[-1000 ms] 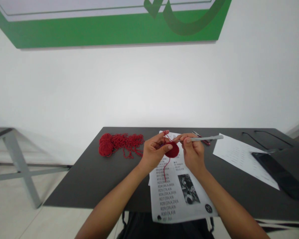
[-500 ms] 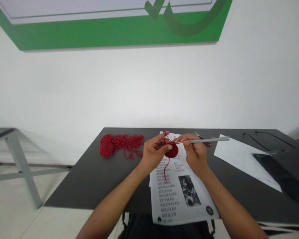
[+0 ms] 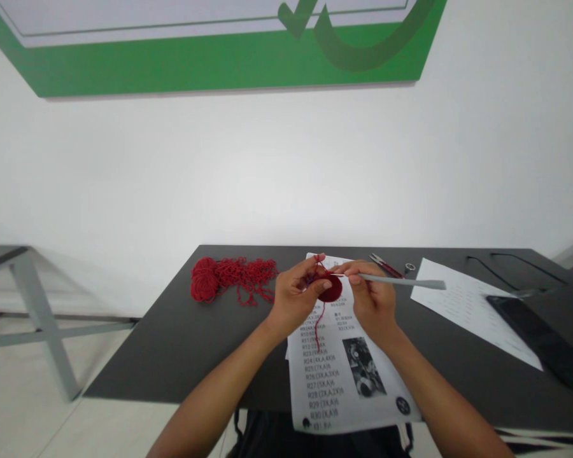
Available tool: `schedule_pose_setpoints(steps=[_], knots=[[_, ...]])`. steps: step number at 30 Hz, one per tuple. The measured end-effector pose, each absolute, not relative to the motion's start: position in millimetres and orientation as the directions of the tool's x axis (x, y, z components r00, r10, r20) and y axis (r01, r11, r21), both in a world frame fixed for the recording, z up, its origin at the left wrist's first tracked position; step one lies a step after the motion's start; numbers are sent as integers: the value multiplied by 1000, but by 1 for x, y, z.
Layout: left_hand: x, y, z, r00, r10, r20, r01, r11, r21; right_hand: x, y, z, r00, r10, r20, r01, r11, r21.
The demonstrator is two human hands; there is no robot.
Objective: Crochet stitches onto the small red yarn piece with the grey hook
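Observation:
Between thumb and fingers, my left hand (image 3: 296, 289) pinches a small round red crochet piece (image 3: 332, 289). Red yarn passes over the raised left index finger, and a loose tail (image 3: 317, 331) dangles below the piece. My right hand (image 3: 373, 299) grips a crochet hook (image 3: 401, 280) with a grey handle that points out to the right. The hook's thin metal tip meets the top edge of the red piece; fingers and yarn partly hide the exact contact. Beneath both hands lies a printed pattern sheet (image 3: 358, 416) with rows of text and a dark photo.
A red yarn ball with a loosened tangle (image 3: 246, 273) rests at the left of the dark table (image 3: 143, 356). Small scissors (image 3: 386, 266) and a ring-like item (image 3: 409, 267) lie behind my right hand. Farther right are another paper (image 3: 468, 318), glasses (image 3: 494, 273) and a phone (image 3: 539, 337).
The hook's handle end has swung slightly down and to the right as my right hand turned. The scissors and ring-like item show more fully. My left hand stays almost still.

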State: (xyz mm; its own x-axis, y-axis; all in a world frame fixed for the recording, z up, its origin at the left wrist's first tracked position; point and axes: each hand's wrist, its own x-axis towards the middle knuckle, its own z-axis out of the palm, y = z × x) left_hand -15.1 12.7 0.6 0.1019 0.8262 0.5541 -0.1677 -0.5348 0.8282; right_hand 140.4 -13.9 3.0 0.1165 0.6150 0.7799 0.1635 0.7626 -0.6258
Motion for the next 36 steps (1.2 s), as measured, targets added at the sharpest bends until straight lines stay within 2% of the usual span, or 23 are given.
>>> schedule_pose_setpoints(steps=[5, 10, 13, 15, 18, 21, 23, 25, 28, 32, 36], knots=[[-16, 12, 0, 116, 800, 588, -68, -584, 809, 140, -13, 0, 92, 580, 810, 249, 774, -582], [-19, 12, 2, 113, 775, 622, 42, -629, 776, 142, -11, -5, 6, 505, 863, 306, 821, -482], [-19, 14, -1, 125, 770, 625, 39, -634, 773, 143, -11, -10, -76, 499, 863, 401, 808, -432], [-17, 14, -3, 117, 790, 602, -23, -604, 797, 144, -9, -15, -92, 503, 860, 456, 788, -412], [-10, 12, -4, 85, 878, 470, -267, -435, 860, 147, -5, -23, -94, 468, 879, 461, 803, -378], [-4, 7, -4, 188, 947, 262, -525, -128, 841, 148, -3, -27, -43, 507, 861, 398, 799, -451], [-2, 5, -3, 298, 937, 181, -580, 27, 814, 147, -3, -25, 37, 553, 833, 346, 775, -529], [-4, 6, -2, 350, 923, 159, -565, 73, 822, 144, -4, -22, 71, 563, 823, 310, 772, -555], [-11, 13, -1, 290, 935, 205, -480, -43, 876, 143, -3, -17, 4, 510, 860, 271, 828, -491], [-22, 28, 1, 140, 907, 397, -239, -358, 902, 144, 3, -13, -86, 457, 885, 333, 851, -407], [-29, 36, 0, 78, 864, 497, -100, -489, 867, 144, 5, -14, -87, 589, 803, 429, 750, -503]])
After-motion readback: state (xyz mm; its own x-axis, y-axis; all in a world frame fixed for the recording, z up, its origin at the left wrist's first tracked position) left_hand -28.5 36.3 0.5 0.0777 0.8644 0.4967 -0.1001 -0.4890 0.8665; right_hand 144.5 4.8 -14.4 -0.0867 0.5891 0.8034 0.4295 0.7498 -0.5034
